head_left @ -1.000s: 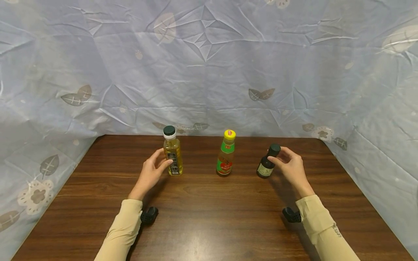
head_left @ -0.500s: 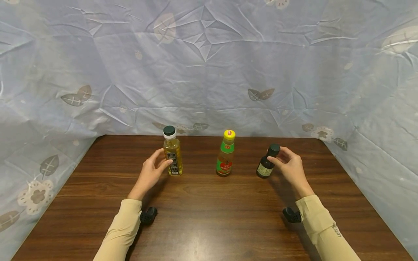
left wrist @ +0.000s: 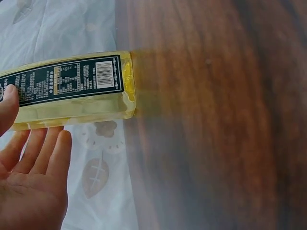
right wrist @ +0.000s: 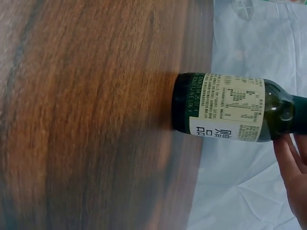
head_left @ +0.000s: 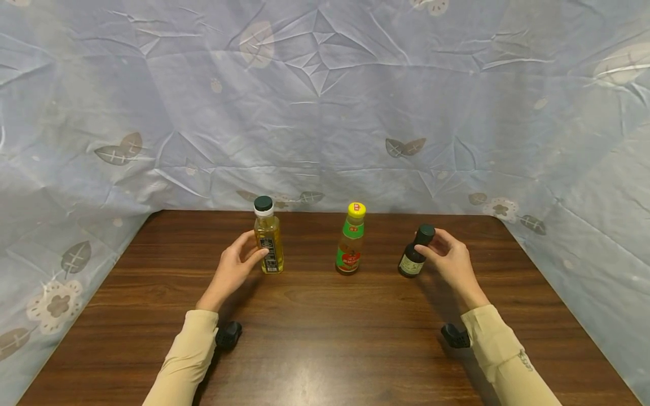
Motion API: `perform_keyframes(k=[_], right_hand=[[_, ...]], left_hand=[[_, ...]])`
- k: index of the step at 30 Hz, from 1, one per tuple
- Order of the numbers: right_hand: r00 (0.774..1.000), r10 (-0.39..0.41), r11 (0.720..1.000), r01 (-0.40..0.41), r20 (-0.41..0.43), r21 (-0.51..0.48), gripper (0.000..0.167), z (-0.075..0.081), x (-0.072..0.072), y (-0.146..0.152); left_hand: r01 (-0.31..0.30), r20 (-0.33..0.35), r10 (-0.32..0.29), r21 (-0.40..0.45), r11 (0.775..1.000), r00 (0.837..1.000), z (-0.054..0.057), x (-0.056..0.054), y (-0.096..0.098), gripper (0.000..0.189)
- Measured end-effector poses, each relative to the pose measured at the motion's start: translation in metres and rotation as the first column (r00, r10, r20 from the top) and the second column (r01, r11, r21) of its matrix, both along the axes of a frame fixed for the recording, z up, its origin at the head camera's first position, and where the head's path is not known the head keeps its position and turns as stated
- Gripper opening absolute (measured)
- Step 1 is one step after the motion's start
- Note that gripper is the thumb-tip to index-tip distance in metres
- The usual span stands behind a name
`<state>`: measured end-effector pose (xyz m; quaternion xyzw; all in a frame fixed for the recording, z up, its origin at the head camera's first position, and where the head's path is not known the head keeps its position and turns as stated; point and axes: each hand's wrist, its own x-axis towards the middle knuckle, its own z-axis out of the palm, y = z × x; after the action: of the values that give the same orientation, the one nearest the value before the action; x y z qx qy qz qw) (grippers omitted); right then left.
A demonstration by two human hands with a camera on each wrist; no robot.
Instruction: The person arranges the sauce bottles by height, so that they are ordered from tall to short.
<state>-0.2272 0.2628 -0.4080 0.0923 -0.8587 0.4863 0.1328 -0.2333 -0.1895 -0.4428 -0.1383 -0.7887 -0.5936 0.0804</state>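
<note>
A clear bottle of yellow oil [head_left: 275, 232] with a dark green cap stands upright at left centre. My left hand [head_left: 233, 272] holds its side, thumb across the black label and fingers behind. The left wrist view shows the oil bottle [left wrist: 76, 108] with its base at the tabletop and the left fingertips along one side. Over on the right, a small dark bottle [head_left: 412, 260] with a black cap and pale label is upright. My right hand [head_left: 453, 264] pinches it around the neck; in the right wrist view, fingers lie against the neck of that dark bottle [right wrist: 230, 103].
Between the two hands stands a sauce bottle [head_left: 350, 245] with a yellow cap and green-and-red label. All three bottles are on a dark wooden table [head_left: 315, 338]. A pale patterned cloth [head_left: 325, 124] hangs behind and along the sides of the table.
</note>
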Motion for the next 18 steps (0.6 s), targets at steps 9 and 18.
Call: perform_keyframes(k=[9,18], right_hand=[[0.999,0.028,0.995,-0.031,0.031,0.094,0.062,0.010,0.014,0.002],[0.998,0.021,0.959,-0.039,0.066,0.280,0.073,0.013,0.039,0.006]], left_hand=[[0.005,-0.010,-0.006,-0.101,0.995,1.000,0.008,0.008,0.002,0.070],[-0.102,-0.022,0.100,-0.316,0.943,0.995,0.009,0.024,0.003,0.088]])
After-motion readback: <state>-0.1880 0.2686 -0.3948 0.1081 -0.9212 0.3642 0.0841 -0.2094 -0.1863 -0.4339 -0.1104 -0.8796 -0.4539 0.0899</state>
